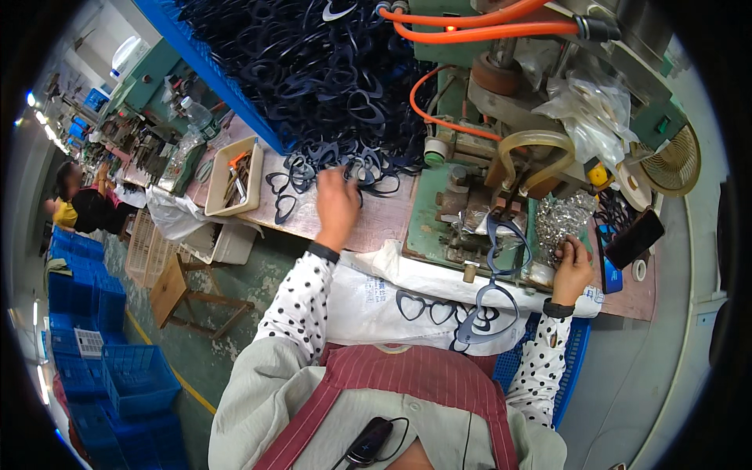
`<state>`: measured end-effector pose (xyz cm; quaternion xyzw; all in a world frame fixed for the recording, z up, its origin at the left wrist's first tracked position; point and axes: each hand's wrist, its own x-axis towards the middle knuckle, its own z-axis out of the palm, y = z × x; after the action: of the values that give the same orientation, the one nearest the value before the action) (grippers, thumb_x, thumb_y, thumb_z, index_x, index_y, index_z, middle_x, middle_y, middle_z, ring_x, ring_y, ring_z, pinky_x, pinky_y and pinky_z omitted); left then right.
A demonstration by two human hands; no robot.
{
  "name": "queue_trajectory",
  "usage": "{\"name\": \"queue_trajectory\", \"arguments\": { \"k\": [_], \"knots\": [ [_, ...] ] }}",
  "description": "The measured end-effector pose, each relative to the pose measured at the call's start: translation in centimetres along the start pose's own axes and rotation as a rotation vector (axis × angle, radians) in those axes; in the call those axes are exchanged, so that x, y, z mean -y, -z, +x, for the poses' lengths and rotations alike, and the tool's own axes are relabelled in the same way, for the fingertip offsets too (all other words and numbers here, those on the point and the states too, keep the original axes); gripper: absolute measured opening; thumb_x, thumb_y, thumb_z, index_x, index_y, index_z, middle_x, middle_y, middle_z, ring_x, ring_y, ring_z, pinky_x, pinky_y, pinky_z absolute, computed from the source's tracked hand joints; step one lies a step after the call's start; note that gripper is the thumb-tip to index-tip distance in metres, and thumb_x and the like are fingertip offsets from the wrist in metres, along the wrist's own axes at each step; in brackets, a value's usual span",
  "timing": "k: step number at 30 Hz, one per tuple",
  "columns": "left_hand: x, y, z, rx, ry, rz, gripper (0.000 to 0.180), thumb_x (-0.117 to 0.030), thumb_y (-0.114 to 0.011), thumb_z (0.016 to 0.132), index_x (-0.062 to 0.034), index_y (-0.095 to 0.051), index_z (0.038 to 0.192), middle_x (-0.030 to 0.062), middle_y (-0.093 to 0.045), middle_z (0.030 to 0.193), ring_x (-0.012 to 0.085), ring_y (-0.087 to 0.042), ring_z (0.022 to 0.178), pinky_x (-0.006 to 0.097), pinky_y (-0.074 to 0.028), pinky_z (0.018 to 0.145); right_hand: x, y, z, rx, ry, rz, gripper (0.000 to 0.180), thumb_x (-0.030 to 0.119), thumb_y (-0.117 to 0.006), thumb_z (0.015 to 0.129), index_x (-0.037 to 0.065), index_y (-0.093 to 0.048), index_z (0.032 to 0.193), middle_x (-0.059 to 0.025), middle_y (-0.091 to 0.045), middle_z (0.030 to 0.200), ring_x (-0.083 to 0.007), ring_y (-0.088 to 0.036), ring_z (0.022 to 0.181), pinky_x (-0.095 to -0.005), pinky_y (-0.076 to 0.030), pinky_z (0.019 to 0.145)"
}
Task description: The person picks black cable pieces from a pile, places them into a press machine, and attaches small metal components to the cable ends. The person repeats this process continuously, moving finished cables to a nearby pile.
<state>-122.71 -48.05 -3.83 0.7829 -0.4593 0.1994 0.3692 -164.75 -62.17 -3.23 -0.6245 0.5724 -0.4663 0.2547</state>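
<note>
While a heart-shaped frame (493,274) hangs at the machine (458,188), I seem mid-pick: left hand (338,207) at piled frames (368,160), right hand (573,274) at metal bits (562,219); whether fingers grip, I can't tell; clean pinches needed.

Two hands (338,207), one frame (492,243) hanging at the press (427,207), and a far heap of heart-shaped frames (329,78) past my counting.
On the right, one fan (680,160), one black phone (636,239), two thick orange hoses (486,34); on the left, one tool tray (233,210), one clear bottle (202,119), one wooden stool (167,291).
</note>
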Motion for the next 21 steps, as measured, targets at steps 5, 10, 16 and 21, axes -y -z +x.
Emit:
{"name": "queue_trajectory", "arguments": {
  "k": [5,10,16,21],
  "knots": [
    [4.5,-2.3,1.9,0.261,0.387,0.169,0.041,-0.040,-0.069,0.083,-0.0079,-0.061,0.106,0.0223,-0.060,0.100,0.0418,-0.061,0.092,0.047,-0.051,0.076,-0.6,0.0,0.1,-0.062,0.032,0.028,0.014,0.005,-0.051,0.098,0.005,-0.064,0.104,-0.0070,-0.069,0.088,-0.0138,-0.071,0.079,-0.0227,-0.052,0.054],
    [4.1,-2.1,1.5,0.347,0.378,0.280,0.041,-0.039,-0.070,0.075,-0.0079,-0.061,0.100,0.0216,-0.063,0.096,0.0403,-0.064,0.087,0.048,-0.052,0.074,2.4,0.3,0.7,-0.112,0.380,-0.180,0.009,0.002,-0.066,0.080,0.003,-0.068,0.089,-0.0123,-0.068,0.087,-0.0260,-0.064,0.084,-0.0333,-0.048,0.077],
    [6.1,-1.2,1.9,0.364,0.330,0.133,0.026,-0.023,-0.060,0.081,-0.0095,-0.068,0.102,0.0192,-0.069,0.088,0.0390,-0.065,0.083,0.047,-0.052,0.074,9.2,0.1,-0.3,0.131,0.101,0.309,0.017,-0.002,-0.065,0.083,-0.001,-0.072,0.098,-0.0043,-0.067,0.087,-0.0091,-0.058,0.075,-0.0221,-0.046,0.069],
    [0.8,1.5,1.9,0.226,0.320,-0.117,0.019,-0.020,-0.062,0.090,-0.0027,-0.065,0.098,0.0118,-0.069,0.079,0.0222,-0.065,0.069,0.033,-0.050,0.065,13.9,-0.1,-1.7,0.299,0.170,0.396,0.016,-0.002,-0.067,0.078,0.000,-0.072,0.093,-0.0044,-0.067,0.088,-0.0100,-0.057,0.076,-0.0223,-0.044,0.069]
  ]
}}
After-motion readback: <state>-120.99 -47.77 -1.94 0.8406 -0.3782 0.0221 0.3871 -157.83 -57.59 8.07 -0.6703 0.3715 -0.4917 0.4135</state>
